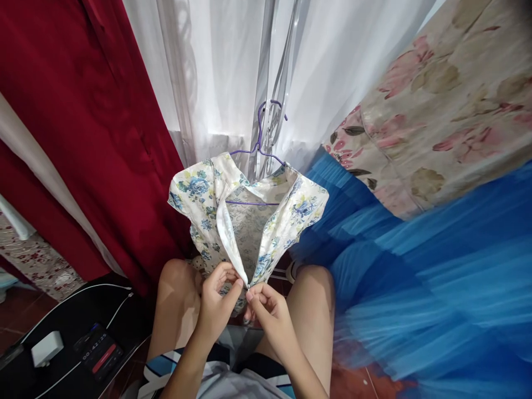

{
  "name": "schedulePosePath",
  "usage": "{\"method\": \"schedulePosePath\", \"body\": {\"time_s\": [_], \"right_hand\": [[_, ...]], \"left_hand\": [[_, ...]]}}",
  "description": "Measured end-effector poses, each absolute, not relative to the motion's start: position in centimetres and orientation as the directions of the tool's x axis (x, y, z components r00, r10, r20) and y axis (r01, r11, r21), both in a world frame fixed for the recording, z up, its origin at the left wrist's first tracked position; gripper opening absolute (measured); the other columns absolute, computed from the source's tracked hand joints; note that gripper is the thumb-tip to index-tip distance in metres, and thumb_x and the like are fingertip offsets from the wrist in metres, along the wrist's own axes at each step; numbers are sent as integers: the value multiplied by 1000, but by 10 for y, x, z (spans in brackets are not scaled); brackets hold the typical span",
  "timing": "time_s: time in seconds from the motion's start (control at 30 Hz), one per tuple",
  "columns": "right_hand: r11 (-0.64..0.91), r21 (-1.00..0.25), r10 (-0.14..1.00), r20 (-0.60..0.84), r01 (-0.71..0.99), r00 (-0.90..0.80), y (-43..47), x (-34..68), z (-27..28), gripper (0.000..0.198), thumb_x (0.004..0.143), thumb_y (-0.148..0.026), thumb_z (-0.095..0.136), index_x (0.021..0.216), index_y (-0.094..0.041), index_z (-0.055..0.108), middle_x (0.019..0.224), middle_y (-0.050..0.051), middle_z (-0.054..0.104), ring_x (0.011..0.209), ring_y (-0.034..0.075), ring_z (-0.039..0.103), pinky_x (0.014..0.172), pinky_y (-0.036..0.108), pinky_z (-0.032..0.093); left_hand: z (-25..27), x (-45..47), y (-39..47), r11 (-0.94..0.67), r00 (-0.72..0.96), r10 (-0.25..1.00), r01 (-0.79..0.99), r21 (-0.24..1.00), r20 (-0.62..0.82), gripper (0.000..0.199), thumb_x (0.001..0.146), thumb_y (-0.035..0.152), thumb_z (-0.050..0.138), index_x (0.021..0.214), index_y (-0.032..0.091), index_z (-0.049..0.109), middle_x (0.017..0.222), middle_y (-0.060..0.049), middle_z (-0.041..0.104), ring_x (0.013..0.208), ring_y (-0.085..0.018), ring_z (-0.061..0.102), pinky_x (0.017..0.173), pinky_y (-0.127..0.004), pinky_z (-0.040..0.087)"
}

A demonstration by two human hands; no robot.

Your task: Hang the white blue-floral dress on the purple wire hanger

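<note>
A white garment with blue flowers [197,188] hangs on a purple wire hanger [260,130] in front of me, its V-shaped opening spread apart. My left hand [219,293] pinches the fabric edge on the left of the opening, near its bottom point. At that same point my right hand [268,303] is closed at a small zipper pull [248,287], thumb and forefinger together. The lower part of the garment is hidden behind my hands and between my knees.
White curtains [220,66] hang behind, with a red curtain [103,138] on the left. On the right are blue tulle [436,288] and floral fabric [449,111]. A black surface at lower left holds a phone [100,351], a white charger [47,348] and cables.
</note>
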State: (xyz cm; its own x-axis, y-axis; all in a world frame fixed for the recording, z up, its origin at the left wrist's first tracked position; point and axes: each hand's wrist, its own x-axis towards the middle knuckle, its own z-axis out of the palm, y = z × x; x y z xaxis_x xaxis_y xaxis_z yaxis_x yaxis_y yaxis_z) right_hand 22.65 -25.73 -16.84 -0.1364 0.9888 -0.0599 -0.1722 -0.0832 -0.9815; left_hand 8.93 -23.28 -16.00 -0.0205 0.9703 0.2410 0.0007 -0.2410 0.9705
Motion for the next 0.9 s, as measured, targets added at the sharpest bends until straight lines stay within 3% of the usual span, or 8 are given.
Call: {"method": "schedulePosePath", "body": {"time_s": [0.23, 0.5, 0.9], "right_hand": [[-84, -976, 994, -68, -199, -87, -259, 226, -163, 32, 87, -47, 67, 78, -17, 60, 54, -2, 58, 48, 9, 46, 50, 21, 37], [-80, -980, 997, -81, -183, -2, -258, 231, -171, 34, 83, -47, 70, 72, -17, 60, 44, -7, 45, 38, 6, 34, 42, 21, 26], [-89, -962, 992, -108, -260, 62, -259, 236, -170, 31, 85, -44, 68, 76, -15, 67, 45, -7, 44, 42, 6, 32, 44, 21, 29]], "left_hand": [[-164, 85, -232, -250, 193, 956, 127, 960, 223, 2, 87, 16, 59, 88, 17, 58, 84, -3, 64, 83, -17, 63, 79, -27, 50], [-167, 94, -239, -334, 161, 942, 385, 860, 294, 4, 88, 18, 56, 90, 21, 58, 87, -2, 64, 85, -18, 62, 79, -28, 47], [-168, 104, -239, -318, 173, 947, 362, 876, 272, 6, 90, 19, 52, 85, 21, 52, 81, 0, 62, 77, -15, 60, 73, -25, 45]]}}
